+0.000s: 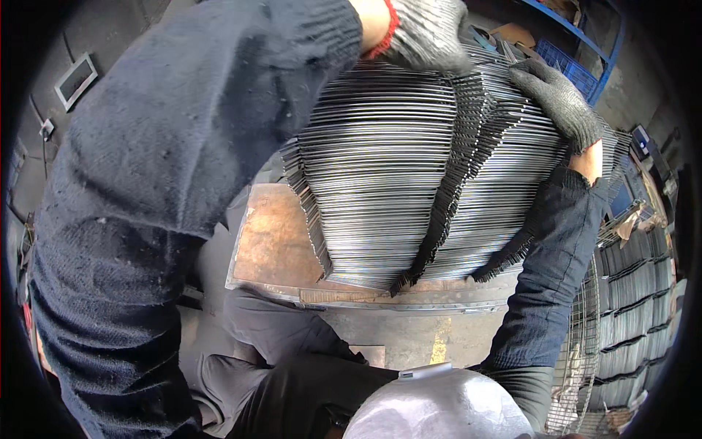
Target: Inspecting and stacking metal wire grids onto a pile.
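- Left hand (428, 33), in a light grey knitted glove with a red cuff, below a dark blue woven sleeve: laid flat on the upper left of the stack, fingers spread over its top edge rather than closed round anything; likely pressing down to keep the sheets from sliding.
- Rusty brown metal surface (274, 241): carries the stack; its bare left part shows beside the sheet ends.
- Tall stack of thin, shiny grey stamped metal sheets (380, 190): rests on the surface, between the two hands. Sheets lie flat, one on another; their long axis runs left to right across the view. A notched profile repeats down the stack as a dark slanting groove, so the pile leans and fans rightward toward the top.
- Right hand (559, 99), in a dark grey knitted glove: fingers curved over the upper right corner of the stack, gripping its edge, apparently steadying the lean.
- Grey wire mesh cage (585, 344), lower right: holds further bundles of similar sheets.
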`<action>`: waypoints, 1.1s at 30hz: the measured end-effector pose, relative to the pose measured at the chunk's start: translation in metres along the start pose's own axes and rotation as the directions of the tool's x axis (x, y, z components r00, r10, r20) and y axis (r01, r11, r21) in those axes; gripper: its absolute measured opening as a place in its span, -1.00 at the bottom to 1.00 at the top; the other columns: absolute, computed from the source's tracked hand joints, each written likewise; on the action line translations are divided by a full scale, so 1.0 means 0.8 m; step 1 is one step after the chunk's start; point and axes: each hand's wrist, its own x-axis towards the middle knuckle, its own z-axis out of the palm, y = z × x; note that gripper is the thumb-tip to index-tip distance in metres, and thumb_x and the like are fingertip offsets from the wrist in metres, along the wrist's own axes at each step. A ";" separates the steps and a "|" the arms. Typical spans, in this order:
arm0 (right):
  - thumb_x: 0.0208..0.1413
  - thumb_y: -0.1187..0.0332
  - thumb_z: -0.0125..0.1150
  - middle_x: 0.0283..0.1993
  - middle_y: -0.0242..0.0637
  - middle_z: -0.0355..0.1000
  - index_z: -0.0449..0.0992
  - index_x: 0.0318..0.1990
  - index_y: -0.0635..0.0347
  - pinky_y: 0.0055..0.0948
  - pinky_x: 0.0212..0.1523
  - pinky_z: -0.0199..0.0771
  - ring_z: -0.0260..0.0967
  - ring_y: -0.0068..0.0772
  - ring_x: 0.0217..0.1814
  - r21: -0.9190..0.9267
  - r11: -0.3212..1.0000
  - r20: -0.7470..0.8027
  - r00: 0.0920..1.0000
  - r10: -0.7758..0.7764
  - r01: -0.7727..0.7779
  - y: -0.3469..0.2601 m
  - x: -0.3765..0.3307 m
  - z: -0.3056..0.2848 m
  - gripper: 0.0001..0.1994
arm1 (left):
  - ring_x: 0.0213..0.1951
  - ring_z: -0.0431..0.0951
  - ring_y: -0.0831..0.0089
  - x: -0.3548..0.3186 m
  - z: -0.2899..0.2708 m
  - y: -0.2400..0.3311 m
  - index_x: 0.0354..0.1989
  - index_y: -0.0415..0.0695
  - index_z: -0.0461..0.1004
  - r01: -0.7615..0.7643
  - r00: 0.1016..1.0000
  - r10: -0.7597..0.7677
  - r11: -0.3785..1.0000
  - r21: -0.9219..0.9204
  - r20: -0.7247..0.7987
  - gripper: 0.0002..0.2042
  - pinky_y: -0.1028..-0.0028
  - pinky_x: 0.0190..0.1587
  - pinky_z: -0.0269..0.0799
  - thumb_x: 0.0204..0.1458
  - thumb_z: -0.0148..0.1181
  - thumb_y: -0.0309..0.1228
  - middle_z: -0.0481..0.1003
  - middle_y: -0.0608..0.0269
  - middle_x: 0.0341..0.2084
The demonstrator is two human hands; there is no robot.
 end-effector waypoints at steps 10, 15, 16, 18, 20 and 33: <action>0.37 -0.15 0.20 0.36 0.03 0.53 0.44 0.46 0.25 -0.23 0.47 0.37 0.47 -0.09 0.42 0.052 0.998 0.094 0.995 0.018 -0.023 0.009 0.004 -0.005 -0.27 | 0.01 0.69 0.01 -0.015 -0.004 -0.037 0.06 -0.39 0.61 0.030 0.970 -0.046 0.997 0.072 0.237 -0.39 0.19 0.08 0.57 0.06 0.37 -0.03 0.68 -0.25 -0.06; 0.40 0.00 0.21 0.17 -0.17 0.63 0.59 0.31 0.20 -0.36 0.31 0.45 0.54 -0.31 0.19 0.024 1.000 0.003 1.000 -0.006 0.006 0.005 -0.006 -0.004 -0.47 | -0.08 0.70 0.12 -0.032 -0.031 -0.021 0.03 -0.33 0.65 0.024 0.945 -0.016 1.000 -0.018 0.327 -0.40 0.21 0.03 0.58 -0.07 0.47 -0.08 0.70 -0.11 -0.14; 0.40 -0.01 0.21 0.18 -0.17 0.63 0.58 0.31 0.21 -0.35 0.32 0.45 0.53 -0.31 0.20 0.054 0.999 0.025 1.000 -0.006 0.005 0.004 -0.005 -0.005 -0.46 | -0.08 0.70 0.11 -0.035 -0.032 -0.022 0.03 -0.34 0.64 0.015 0.947 -0.012 1.000 -0.008 0.321 -0.42 0.21 0.02 0.58 -0.07 0.46 -0.11 0.70 -0.11 -0.15; 0.40 -0.01 0.21 0.20 -0.17 0.62 0.58 0.32 0.21 -0.34 0.33 0.44 0.53 -0.30 0.21 0.086 0.996 0.061 0.998 -0.022 0.016 -0.006 0.004 0.000 -0.46 | -0.31 0.74 0.23 0.001 0.039 -0.098 -0.03 -0.30 0.68 -0.196 0.974 0.202 0.978 -0.066 0.106 -0.48 0.28 -0.35 0.71 -0.13 0.61 -0.22 0.71 0.02 -0.32; 0.40 -0.02 0.22 0.23 -0.17 0.61 0.56 0.33 0.22 -0.34 0.35 0.42 0.52 -0.31 0.23 0.080 0.997 0.063 0.998 0.001 -0.006 -0.015 0.002 -0.002 -0.44 | -0.32 0.72 0.25 0.008 0.044 -0.110 -0.04 -0.28 0.66 -0.250 0.967 0.254 0.963 -0.098 0.029 -0.46 0.26 -0.35 0.69 -0.21 0.64 -0.27 0.69 0.06 -0.33; 0.40 -0.12 0.21 0.21 -0.11 0.61 0.58 0.32 0.18 -0.26 0.34 0.45 0.54 -0.23 0.25 0.078 0.993 0.062 0.995 0.082 -0.087 0.007 -0.011 0.002 -0.41 | -0.08 0.70 0.00 -0.052 -0.053 -0.061 0.03 -0.28 0.62 0.048 0.940 0.087 0.924 0.380 -0.329 -0.71 0.19 0.07 0.63 0.13 0.29 -0.48 0.68 -0.17 -0.13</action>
